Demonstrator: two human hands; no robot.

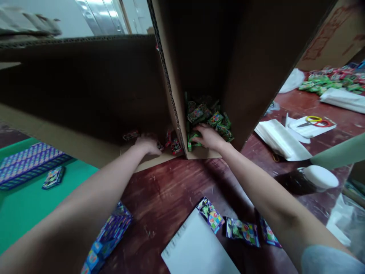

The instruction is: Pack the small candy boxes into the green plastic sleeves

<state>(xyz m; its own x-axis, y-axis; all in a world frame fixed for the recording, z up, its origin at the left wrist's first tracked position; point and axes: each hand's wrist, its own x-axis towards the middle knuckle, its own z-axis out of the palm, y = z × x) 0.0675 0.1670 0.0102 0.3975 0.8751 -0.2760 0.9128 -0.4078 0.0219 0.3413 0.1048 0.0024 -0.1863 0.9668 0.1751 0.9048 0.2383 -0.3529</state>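
Two open cardboard boxes stand side by side, their openings facing me. My left hand (146, 144) reaches low into the left box (114, 87), its fingers curled downward and mostly hidden. Small red packets (176, 146) lie right of that hand, and another dark red packet (131, 134) lies on its left. Inside the right box (245, 68), my right hand (209, 136) is at the front of a heap of small green packets (201, 113). Its thumb and fingers close around green packets at the heap's near edge.
Nearby lie a spiral notepad (199, 243), purple packets (242, 231), and a strip of blue-purple packets (110, 234). A green tray (74, 190) holds a patterned box (31, 163). Rightward are a white-capped bottle (319, 178), scissors (313, 121), white bags (282, 139) and piled packets (327, 82).
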